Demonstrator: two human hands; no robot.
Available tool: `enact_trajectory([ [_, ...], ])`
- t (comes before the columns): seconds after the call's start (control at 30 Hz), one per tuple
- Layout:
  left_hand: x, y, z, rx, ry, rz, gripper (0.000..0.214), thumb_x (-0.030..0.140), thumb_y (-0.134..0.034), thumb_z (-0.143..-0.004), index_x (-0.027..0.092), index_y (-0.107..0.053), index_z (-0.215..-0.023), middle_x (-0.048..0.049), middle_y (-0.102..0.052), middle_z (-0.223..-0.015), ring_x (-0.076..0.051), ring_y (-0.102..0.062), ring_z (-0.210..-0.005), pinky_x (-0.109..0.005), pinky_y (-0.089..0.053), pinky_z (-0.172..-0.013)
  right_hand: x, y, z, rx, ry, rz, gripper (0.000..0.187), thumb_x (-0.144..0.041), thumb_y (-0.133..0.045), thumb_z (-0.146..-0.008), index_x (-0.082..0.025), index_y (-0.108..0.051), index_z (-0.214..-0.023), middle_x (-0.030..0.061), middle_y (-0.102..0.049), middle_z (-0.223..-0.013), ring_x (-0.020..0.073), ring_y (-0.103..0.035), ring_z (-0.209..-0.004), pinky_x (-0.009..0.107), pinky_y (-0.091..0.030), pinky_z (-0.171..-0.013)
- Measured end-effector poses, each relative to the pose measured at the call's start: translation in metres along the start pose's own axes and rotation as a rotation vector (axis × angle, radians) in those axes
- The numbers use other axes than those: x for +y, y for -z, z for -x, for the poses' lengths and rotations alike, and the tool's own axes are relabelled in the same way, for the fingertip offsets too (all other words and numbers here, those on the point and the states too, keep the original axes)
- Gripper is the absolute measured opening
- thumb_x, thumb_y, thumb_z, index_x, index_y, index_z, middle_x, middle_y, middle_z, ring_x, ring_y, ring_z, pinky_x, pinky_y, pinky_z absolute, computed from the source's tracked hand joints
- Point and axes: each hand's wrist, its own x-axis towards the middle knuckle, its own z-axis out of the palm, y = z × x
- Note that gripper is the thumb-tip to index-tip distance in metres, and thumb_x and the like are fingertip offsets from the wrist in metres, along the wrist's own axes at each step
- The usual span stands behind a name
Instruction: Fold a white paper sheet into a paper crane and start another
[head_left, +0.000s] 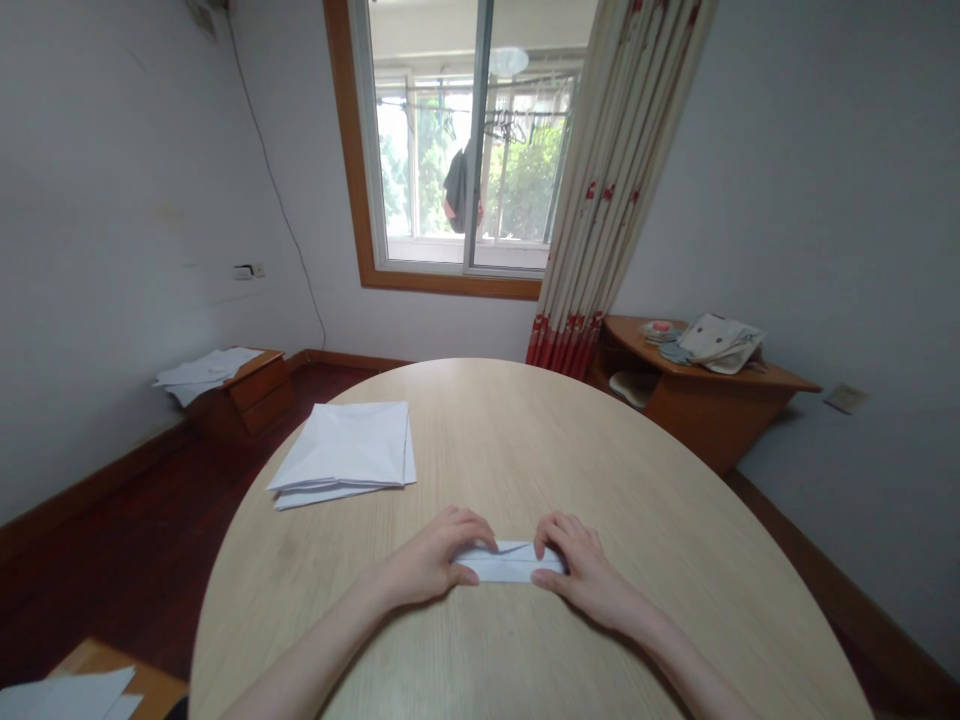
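Observation:
A small folded strip of white paper [511, 562] lies on the round light-wood table [525, 440] near its front edge. My left hand [439, 555] pinches the strip's left end, fingers curled over it. My right hand [581, 570] presses and pinches the right end in the same way. Both hands rest on the tabletop with the paper between them.
A stack of white paper sheets [346, 452] lies on the table to the far left. A low wooden cabinet [244, 390] with papers stands by the left wall. A wooden corner shelf [705, 385] with a bag stands right. A window and curtain are behind.

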Motion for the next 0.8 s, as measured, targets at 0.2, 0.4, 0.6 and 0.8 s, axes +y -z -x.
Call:
enact_trajectory([
  [0.2, 0.008, -0.006, 0.005, 0.001, -0.074, -0.095, 0.031, 0.009, -0.064, -0.080, 0.022, -0.067, -0.108, -0.0036, -0.067, -0.113, -0.020, -0.058, -0.105, -0.031, -0.043, -0.093, -0.002, -0.004, 0.005, 0.041, 0.089, -0.052, 0.015, -0.015, -0.051, -0.079, -0.025, -0.051, -0.091, 0.0040, -0.056, -0.105, 0.0237, -0.048, -0.105, 0.042, -0.034, -0.093],
  [0.4, 0.007, -0.009, 0.005, -0.002, -0.134, -0.287, 0.039, 0.014, -0.060, -0.082, 0.024, -0.061, -0.119, -0.0026, -0.066, -0.116, -0.021, -0.061, -0.102, -0.029, -0.046, -0.089, -0.002, -0.009, 0.006, 0.094, 0.252, -0.078, 0.022, -0.019, -0.045, -0.088, -0.026, -0.055, -0.107, 0.0071, -0.058, -0.115, 0.0235, -0.049, -0.112, 0.044, -0.037, -0.097],
  [0.6, 0.007, -0.010, 0.004, -0.038, -0.168, -0.417, 0.029, 0.017, -0.053, -0.087, 0.023, -0.066, -0.111, -0.0035, -0.066, -0.115, -0.022, -0.062, -0.098, -0.030, -0.048, -0.085, -0.002, -0.013, 0.005, 0.075, 0.386, -0.119, 0.031, -0.013, -0.040, -0.091, -0.024, -0.063, -0.110, 0.0072, -0.063, -0.116, 0.0194, -0.056, -0.108, 0.036, -0.045, -0.094],
  [0.8, 0.006, -0.013, 0.004, -0.039, -0.161, -0.434, 0.021, 0.020, -0.053, -0.090, 0.021, -0.069, -0.103, -0.0036, -0.067, -0.111, -0.022, -0.060, -0.097, -0.031, -0.048, -0.083, -0.006, -0.013, 0.006, 0.052, 0.423, -0.027, 0.030, -0.018, -0.046, -0.093, -0.028, -0.065, -0.114, 0.0045, -0.065, -0.118, 0.0204, -0.056, -0.109, 0.038, -0.046, -0.094],
])
